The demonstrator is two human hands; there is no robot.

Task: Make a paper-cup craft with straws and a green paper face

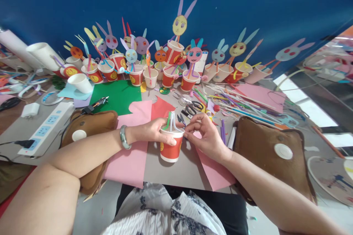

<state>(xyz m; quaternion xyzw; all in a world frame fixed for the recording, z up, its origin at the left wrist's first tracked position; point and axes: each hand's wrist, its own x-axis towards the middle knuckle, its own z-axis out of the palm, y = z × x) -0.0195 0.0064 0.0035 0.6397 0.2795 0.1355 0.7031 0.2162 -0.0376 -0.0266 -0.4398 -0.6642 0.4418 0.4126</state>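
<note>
My left hand (158,132) is wrapped round a red and white paper cup (171,150), which stands upright over the grey tabletop. Green and white pipe cleaners (172,120) rise from the cup's mouth, and a white one bends over toward the right rim. At that rim my right hand (202,136) is closed in a pinch, thumb and forefinger at the bent end of the white pipe cleaner. The fingertips partly hide what lies between them. Just behind the cup are black-handled scissors (190,109) and pink paper (129,158).
Paper cups with rabbit-faced figures (190,79) line the back by a blue wall (220,11). Brown cushions (264,158) lie at both sides. A power strip (45,128) and a glue gun (95,105) are at left. Loose pipe cleaners (248,106) lie at right.
</note>
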